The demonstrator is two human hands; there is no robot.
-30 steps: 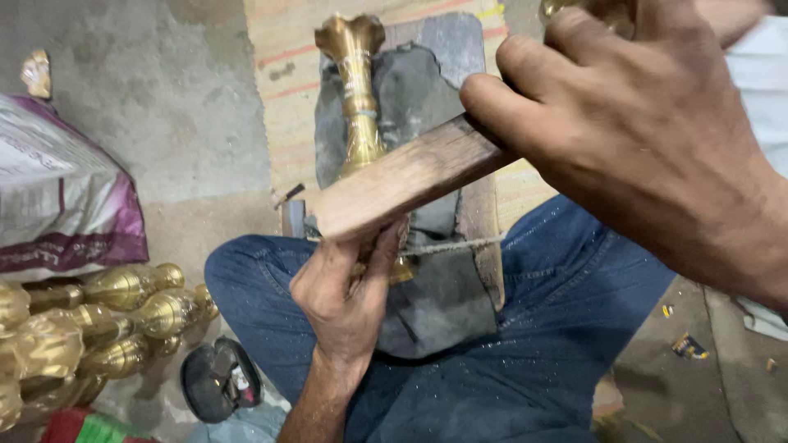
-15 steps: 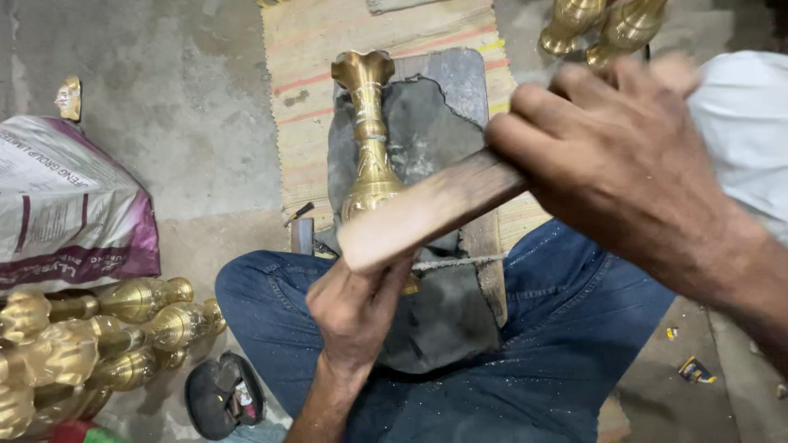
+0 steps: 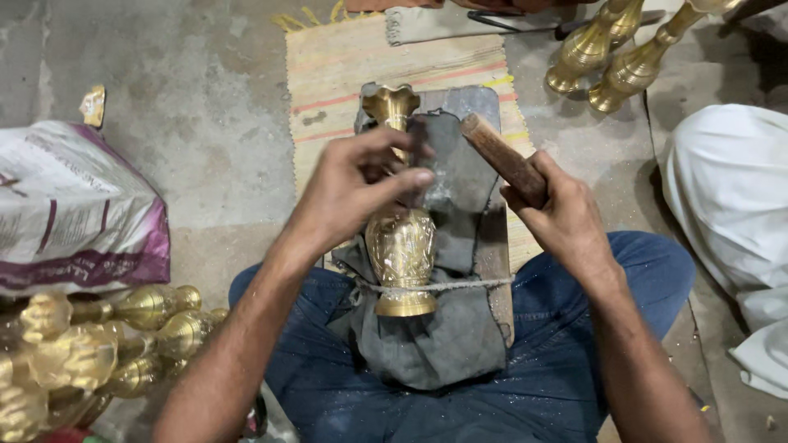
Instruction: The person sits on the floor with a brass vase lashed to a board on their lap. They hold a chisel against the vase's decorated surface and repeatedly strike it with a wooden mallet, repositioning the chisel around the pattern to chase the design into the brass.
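The brass vase (image 3: 400, 246) lies lengthwise on a grey cloth (image 3: 447, 328) over a dark board (image 3: 492, 271) propped across the person's lap, its fluted mouth pointing away toward the striped mat (image 3: 345, 66) and its round foot nearest the body; a thin cord (image 3: 460, 285) runs across the cloth just above the foot, pinning it down. The left hand (image 3: 361, 184) now rests over the vase's slim neck, fingers curled loosely and pinched together near the neck, though whether they grip the metal or a small tool I cannot tell; half a second ago this hand sat lower, under the wooden piece near the vase's belly. The right hand (image 3: 562, 217) is closed firmly round a wooden mallet handle (image 3: 502, 157), which now sticks up and away to the right of the vase, clear of it; earlier the wood lay across the vase's body, so it has swung off to the side. Blue jeans (image 3: 640, 271) show on both knees, flecked with metal dust. On the concrete floor (image 3: 189, 107) to the left sits a printed sack (image 3: 70, 213) with a heap of brass vases (image 3: 90, 353) below it; more brass pieces (image 3: 616, 49) stand at upper right, beside white cloth (image 3: 730, 189).
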